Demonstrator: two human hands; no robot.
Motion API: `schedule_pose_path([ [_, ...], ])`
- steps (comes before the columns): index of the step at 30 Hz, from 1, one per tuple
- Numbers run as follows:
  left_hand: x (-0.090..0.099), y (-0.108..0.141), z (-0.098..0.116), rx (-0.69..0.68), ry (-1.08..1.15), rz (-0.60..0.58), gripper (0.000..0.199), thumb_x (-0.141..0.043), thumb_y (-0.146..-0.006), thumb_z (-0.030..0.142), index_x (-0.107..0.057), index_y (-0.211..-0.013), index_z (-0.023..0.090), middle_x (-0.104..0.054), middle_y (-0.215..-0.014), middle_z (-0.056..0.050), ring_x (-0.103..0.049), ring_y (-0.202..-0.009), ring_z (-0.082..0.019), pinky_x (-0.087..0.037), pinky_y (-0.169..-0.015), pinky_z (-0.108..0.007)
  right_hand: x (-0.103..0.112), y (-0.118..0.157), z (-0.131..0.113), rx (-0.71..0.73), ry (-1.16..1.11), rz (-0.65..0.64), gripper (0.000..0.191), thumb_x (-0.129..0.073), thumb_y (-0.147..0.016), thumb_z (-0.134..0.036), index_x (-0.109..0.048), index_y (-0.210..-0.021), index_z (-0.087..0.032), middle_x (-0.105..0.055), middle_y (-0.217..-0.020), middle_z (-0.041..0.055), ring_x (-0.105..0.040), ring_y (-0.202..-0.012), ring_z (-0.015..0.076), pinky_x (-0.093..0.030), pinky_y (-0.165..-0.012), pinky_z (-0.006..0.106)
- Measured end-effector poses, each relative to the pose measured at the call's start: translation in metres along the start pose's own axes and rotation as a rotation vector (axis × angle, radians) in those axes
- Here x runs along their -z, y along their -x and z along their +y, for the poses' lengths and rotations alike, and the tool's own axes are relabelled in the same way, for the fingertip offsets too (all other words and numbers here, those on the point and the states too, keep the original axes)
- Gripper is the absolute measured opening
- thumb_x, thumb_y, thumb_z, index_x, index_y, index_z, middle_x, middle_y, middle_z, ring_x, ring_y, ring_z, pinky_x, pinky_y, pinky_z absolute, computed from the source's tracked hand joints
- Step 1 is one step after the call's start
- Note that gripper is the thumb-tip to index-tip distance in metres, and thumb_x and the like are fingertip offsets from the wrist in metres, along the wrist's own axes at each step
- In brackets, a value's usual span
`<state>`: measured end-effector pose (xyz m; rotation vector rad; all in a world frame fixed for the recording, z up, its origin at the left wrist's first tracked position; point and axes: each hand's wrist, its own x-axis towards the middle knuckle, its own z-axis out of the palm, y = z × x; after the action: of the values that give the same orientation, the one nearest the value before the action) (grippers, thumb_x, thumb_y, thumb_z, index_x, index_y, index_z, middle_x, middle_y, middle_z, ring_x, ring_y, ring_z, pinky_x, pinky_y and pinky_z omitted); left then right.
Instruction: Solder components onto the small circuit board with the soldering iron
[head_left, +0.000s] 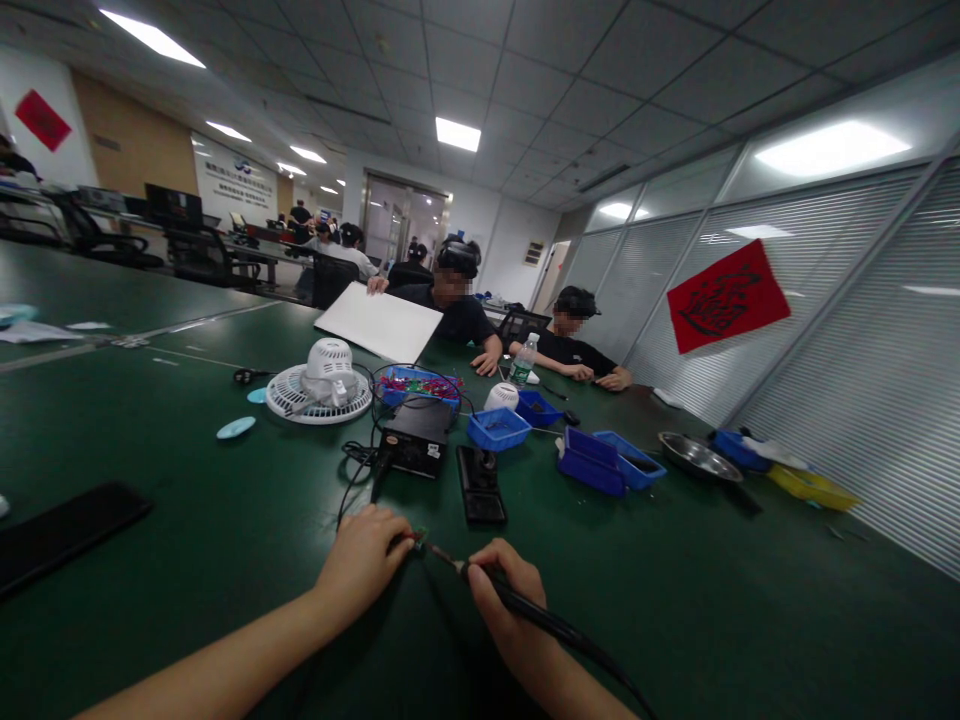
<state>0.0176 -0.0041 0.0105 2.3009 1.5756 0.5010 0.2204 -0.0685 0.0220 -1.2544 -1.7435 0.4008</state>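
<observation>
The left hand (371, 550) pinches a small green part (421, 540), the right hand (510, 625) clasps a soldering iron (551, 622), tip (439, 552) close beside that pinch; soldering seems under way, the amount left unclear

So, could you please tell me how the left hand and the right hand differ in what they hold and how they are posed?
The left hand pinches a small green part, while the right hand holds a black soldering iron like a pen. The left hand shows mostly its back; the right hand shows its thumb side. Both are bare and over the green table.
</observation>
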Motion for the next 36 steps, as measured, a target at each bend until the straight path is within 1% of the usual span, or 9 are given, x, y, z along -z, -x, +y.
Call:
schedule_pose_path([
  [11,-0.0028,-0.0007,-0.0027,-0.013,-0.001,-0.001,0.017,-0.052,-0.087,0.032,-0.069,-0.088,0.027,-0.068,-0.092,0.000,-0.055,-0.093,-0.020,-0.032,-0.076,-0.031,-0.0021,-0.0008,0.0006,-0.028,0.009,-0.023,0.017,-0.052,-0.084,-0.026,-0.059,-0.070,-0.018,-0.059,-0.063,-0.0002,-0.056,-0.057,0.0142,-0.041,-0.056,0.023],
  [18,-0.0028,-0.0008,-0.0021,-0.017,-0.013,0.003,0.017,-0.052,-0.088,0.032,-0.068,-0.087,0.027,-0.068,-0.092,0.000,-0.055,-0.094,-0.020,-0.032,-0.075,-0.031,-0.0010,-0.0008,-0.0012,-0.017,-0.009,-0.032,0.016,-0.054,-0.084,-0.025,-0.061,-0.071,-0.018,-0.060,-0.064,-0.0006,-0.057,-0.058,0.0137,-0.041,-0.056,0.022],
  [26,-0.0016,-0.0011,-0.0020,-0.030,0.011,-0.022,0.020,-0.049,-0.089,0.033,-0.069,-0.088,0.028,-0.067,-0.093,0.000,-0.054,-0.095,-0.020,-0.033,-0.076,-0.031,0.0008,-0.0013,-0.0010,-0.020,0.019,-0.055,0.018,-0.053,-0.084,-0.025,-0.060,-0.069,-0.018,-0.060,-0.064,-0.0004,-0.057,-0.060,0.0139,-0.041,-0.058,0.023],
  [36,0.0022,0.0002,0.0030,-0.011,-0.004,-0.031,0.023,-0.046,-0.090,0.031,-0.068,-0.088,0.026,-0.067,-0.095,-0.001,-0.054,-0.096,-0.020,-0.034,-0.077,-0.032,-0.0014,-0.0028,-0.0016,-0.025,-0.039,-0.031,0.017,-0.053,-0.083,-0.024,-0.059,-0.068,-0.019,-0.058,-0.061,-0.0012,-0.055,-0.056,0.0136,-0.041,-0.055,0.023],
])
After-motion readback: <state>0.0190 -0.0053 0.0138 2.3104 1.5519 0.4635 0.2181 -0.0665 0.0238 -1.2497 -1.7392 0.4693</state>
